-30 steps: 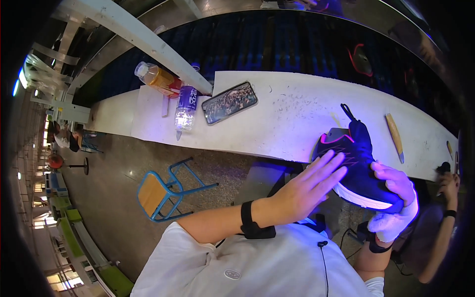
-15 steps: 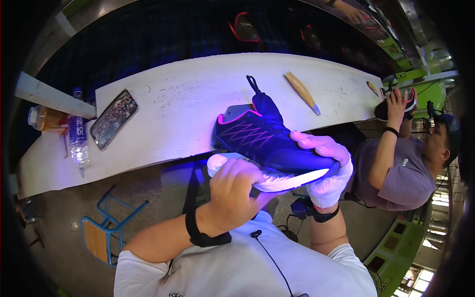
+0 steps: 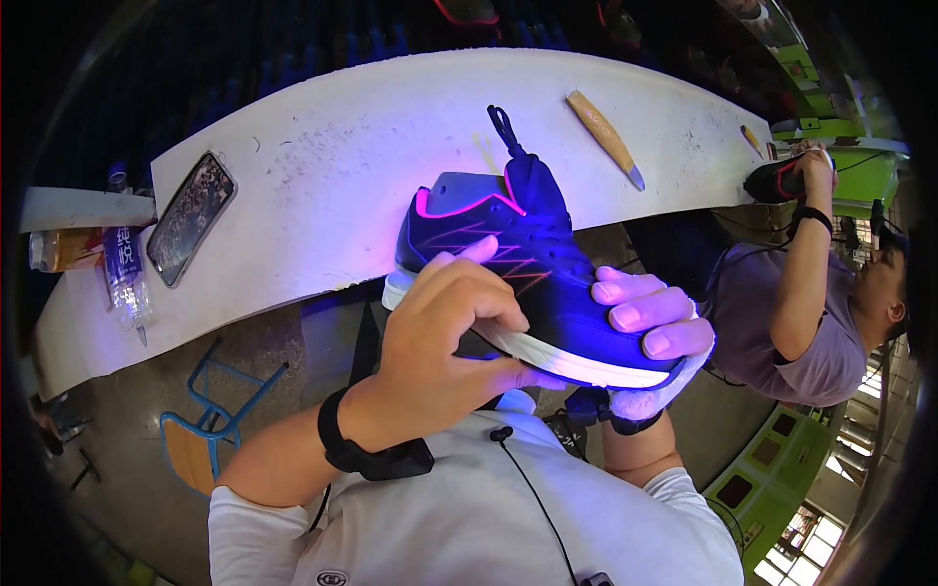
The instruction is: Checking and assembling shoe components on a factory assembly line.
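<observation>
A dark sneaker [image 3: 547,239] with pink collar trim, pink crossed lines on its side and a white sole is held over the table's near edge, toe to the right. My bare left hand [image 3: 430,332] grips its near side, thumb along the sole's lower edge and bent fingers against the side; the fingertips partly cover the upper. Around the toe wraps my right hand [image 3: 660,322], in a white glove that leaves the fingertips bare, with several fingers lying over the top. Its palm is hidden behind the shoe. Violet light falls on the toe and fingers.
On the white table [image 3: 322,166] lie a phone [image 3: 192,217], a wooden-handled knife [image 3: 604,137] and a plastic bottle [image 3: 125,269]. A co-worker [image 3: 787,313] at the right holds another shoe [image 3: 777,181]. A blue-framed chair [image 3: 200,444] stands at lower left.
My left hand has shifted from the sole's edge onto the shoe's side, its fingers reaching higher. The shoe has turned slightly, and my right fingers lie further over the toe. The view has shifted.
</observation>
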### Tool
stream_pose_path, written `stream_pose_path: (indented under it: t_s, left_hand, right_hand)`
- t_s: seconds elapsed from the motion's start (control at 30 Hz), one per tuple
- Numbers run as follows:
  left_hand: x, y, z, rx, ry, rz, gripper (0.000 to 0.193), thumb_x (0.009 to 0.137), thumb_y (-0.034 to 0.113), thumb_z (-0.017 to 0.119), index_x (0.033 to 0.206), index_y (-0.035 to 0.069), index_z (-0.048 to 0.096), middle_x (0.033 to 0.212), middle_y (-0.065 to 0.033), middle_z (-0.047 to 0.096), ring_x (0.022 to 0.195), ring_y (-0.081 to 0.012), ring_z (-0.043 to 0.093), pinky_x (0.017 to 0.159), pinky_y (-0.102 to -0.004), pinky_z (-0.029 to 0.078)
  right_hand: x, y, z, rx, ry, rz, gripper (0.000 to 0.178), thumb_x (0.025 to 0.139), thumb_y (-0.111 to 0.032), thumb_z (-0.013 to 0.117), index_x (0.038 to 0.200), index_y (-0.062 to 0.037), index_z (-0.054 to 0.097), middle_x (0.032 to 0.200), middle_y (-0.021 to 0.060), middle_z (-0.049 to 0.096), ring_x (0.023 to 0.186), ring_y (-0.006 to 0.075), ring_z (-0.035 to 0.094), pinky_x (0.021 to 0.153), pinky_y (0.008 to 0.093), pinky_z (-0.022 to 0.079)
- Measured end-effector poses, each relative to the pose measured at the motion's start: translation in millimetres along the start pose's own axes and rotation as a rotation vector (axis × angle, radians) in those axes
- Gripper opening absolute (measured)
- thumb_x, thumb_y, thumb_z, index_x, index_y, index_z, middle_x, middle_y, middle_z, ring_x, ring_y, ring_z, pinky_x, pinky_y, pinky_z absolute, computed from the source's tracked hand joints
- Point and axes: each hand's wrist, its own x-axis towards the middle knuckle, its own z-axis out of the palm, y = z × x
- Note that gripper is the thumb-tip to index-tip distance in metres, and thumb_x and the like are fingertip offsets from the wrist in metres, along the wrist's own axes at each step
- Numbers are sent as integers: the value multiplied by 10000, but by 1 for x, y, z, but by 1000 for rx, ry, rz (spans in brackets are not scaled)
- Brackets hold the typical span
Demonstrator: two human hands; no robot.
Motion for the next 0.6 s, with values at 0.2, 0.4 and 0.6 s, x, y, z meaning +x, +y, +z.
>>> stream_pose_path:
  t_s: [0.2,0.4,0.6]
  left_hand:
    - [23,4,-1,459,-85,-23,489,687,207,1008,1010,48,677,1245,-200,649,1126,-420,634,1074,-530,533]
    - [40,0,-30,754,-373,-100,417,777,43,923,1077,4,636,1428,-281,631,1351,-555,607,1221,-592,465]
    - [46,-2,-20,852,-369,-18,437,783,84,936,1079,3,625,1440,-240,672,1334,-559,631,1201,-594,496]
  right_hand:
    - [-28,17,-22,215,264,153,541,843,-325,972,1197,-103,627,1213,171,727,1253,443,695,1181,628,481]
    - [-35,61,-30,426,407,448,510,926,-405,890,1272,-115,653,1382,189,710,1331,400,664,1187,545,484]
    - [-25,47,-59,-527,-37,205,409,784,-145,932,1158,-56,794,1238,189,801,1154,367,744,1011,444,571]
